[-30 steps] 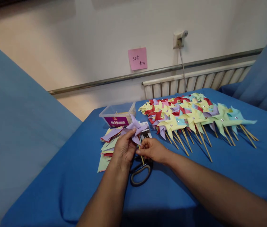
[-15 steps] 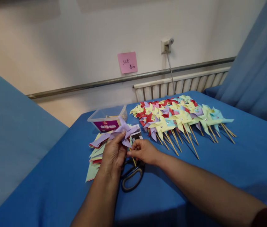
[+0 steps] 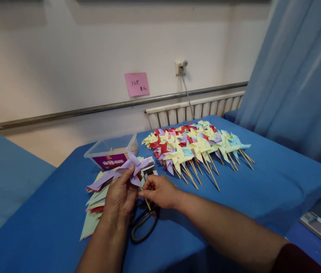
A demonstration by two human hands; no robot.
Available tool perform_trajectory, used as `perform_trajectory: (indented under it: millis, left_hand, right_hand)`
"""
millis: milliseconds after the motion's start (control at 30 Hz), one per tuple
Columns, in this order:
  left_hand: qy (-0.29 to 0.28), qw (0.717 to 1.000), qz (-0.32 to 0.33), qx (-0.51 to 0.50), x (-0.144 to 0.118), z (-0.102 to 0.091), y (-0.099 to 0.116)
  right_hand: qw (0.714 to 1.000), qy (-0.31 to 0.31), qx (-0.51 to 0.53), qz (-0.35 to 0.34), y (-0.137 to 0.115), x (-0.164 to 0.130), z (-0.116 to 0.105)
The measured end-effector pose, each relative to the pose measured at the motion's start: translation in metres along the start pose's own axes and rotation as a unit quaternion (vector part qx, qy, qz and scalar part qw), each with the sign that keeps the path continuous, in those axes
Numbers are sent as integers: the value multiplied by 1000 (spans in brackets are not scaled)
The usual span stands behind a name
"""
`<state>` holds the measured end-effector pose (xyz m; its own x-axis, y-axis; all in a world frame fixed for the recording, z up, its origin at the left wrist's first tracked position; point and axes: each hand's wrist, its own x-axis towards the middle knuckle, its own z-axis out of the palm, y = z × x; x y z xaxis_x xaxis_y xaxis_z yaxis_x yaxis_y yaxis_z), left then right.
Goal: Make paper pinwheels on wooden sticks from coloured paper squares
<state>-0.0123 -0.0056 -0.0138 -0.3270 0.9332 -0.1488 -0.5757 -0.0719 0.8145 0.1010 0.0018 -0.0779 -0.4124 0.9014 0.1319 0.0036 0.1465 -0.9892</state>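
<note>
The wall (image 3: 63, 57) behind is pale cream and evenly lit. A metal rail (image 3: 92, 110) runs along it, above a white radiator (image 3: 194, 108). A pink note (image 3: 137, 84) and a socket (image 3: 180, 67) with a cable are on the wall. A blue curtain (image 3: 297, 76) hangs at the right. A blue cloth covers the bench (image 3: 277, 178).

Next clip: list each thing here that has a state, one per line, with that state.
Purple pinwheel: folded, held up off the table in both hands.
Left hand: grip closed on the pinwheel's paper.
Right hand: pinching the stick below the paper.
Scissors: lying flat under the hands.
Plastic box: lid off.
Finished pinwheels: lying overlapped in rows.
Paper squares: loosely stacked, flat.
</note>
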Motion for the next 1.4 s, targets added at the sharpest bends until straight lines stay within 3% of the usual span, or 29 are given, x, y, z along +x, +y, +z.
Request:
perform_trajectory:
  millis: [133, 267, 367, 467, 600, 700, 800, 1400]
  left_hand:
    - [-80, 997, -7, 12, -6, 1, -1]
    - [-161, 983, -73, 48, -13, 1, -4]
    - [-148, 981, -85, 87, -14, 1, -6]
    - [-123, 984, -84, 102, -12, 2, -8]
    - [-115, 984, -86, 108, -10, 2, -8]
    - [-119, 981, -91, 122, -8, 1, -9]
    - [-129, 978, -97, 136, -5, -2, -11]
    - [-139, 975, -100, 140, -9, -1, -10]
  right_hand:
    - [999, 39, 26, 13, -12, -14, -15]
    - [992, 113, 53, -10, -20, -41, -62]
    - [977, 213, -27, -8, -10, -63, -117]
    - [938, 306, -164, 5, 7, -82, -171]
    - [878, 344, -323, 75, 21, -94, -213]
    - [843, 352, -392, 112, 24, -93, -222]
    - [825, 351, -423, 131, 26, -91, -222]
    - [806, 368, -447, 122, 31, -96, -220]
